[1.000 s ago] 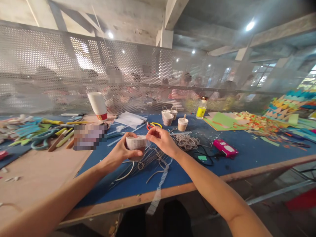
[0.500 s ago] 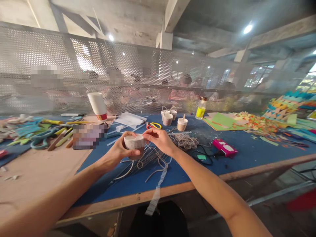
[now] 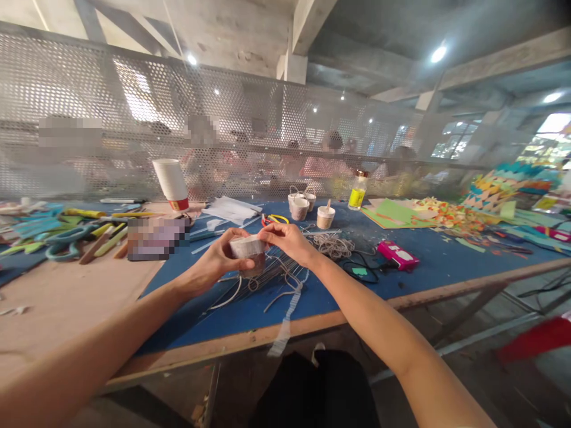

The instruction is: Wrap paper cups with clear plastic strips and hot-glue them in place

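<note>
My left hand [image 3: 218,261] is wrapped around a small paper cup [image 3: 252,265], thumb across its front. A pale band runs round the upper part of the cup, which is greyish-brown lower down. At the cup's right rim, my right hand [image 3: 288,239] is closed in a pinch; what lies between its fingertips is hidden. Below the cup, grey cord [image 3: 232,297] and thin wires [image 3: 267,285] lie on the blue mat. A crinkled pale paper strip [image 3: 285,333] hangs over the table's front edge.
Behind my hands are pliers [image 3: 280,219], several small cups [image 3: 299,208], a coil of cord [image 3: 332,245] and a glue bottle [image 3: 357,191]. A pink box [image 3: 398,255] with a black cable sits to the right. Scissors [image 3: 66,245] and a tall cup stack [image 3: 172,181] stand left.
The view has shifted slightly. My left hand has tilted the cup so that less of its opening shows. My right hand stays pinched at the rim.
</note>
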`<action>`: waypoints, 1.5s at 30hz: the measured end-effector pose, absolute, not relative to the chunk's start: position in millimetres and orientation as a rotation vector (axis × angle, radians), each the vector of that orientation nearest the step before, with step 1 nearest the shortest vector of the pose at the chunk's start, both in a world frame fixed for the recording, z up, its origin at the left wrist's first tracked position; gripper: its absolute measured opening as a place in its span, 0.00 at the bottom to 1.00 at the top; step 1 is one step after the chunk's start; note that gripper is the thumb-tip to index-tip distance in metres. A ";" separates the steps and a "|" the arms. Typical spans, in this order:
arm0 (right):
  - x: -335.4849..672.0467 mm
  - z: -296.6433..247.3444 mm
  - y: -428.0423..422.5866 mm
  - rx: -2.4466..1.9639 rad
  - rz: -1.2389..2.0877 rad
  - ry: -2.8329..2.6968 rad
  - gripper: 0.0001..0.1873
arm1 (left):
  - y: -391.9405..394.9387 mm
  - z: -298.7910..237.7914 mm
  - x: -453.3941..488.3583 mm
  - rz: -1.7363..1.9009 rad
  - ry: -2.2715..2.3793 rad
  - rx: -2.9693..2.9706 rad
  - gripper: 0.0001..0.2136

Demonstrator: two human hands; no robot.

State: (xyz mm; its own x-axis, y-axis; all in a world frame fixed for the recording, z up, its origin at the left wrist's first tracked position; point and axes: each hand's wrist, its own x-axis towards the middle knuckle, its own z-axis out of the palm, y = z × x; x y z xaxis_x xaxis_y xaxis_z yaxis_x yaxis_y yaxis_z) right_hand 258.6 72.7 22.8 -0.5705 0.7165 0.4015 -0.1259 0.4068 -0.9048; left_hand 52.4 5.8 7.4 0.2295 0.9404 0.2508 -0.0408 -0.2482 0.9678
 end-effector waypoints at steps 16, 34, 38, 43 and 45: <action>252.1 15.1 68.5 -0.580 1.302 -1.777 0.23 | 8.9 0.8 48.5 1.257 0.855 1.504 0.24; 259.9 14.9 55.4 -0.626 1.143 -1.852 0.19 | -0.6 9.6 57.3 1.250 0.957 1.475 0.17; 262.3 13.3 54.1 -0.627 1.144 -1.840 0.17 | -1.5 10.7 58.8 1.283 0.982 1.596 0.18; 263.5 14.3 53.3 -0.623 1.145 -1.812 0.17 | -3.6 8.3 60.5 1.376 1.025 1.678 0.20; 264.7 17.1 51.9 -0.599 1.146 -1.823 0.17 | -4.8 8.4 60.6 1.414 1.064 1.702 0.20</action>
State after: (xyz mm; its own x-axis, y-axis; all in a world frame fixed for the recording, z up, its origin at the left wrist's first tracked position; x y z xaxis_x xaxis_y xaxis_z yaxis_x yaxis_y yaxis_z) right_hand 264.7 51.9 17.1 -0.5003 0.7572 0.4200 -0.0502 0.4588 -0.8871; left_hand 60.6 -4.8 8.4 0.0787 0.8978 0.4332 0.1676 -0.4403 0.8821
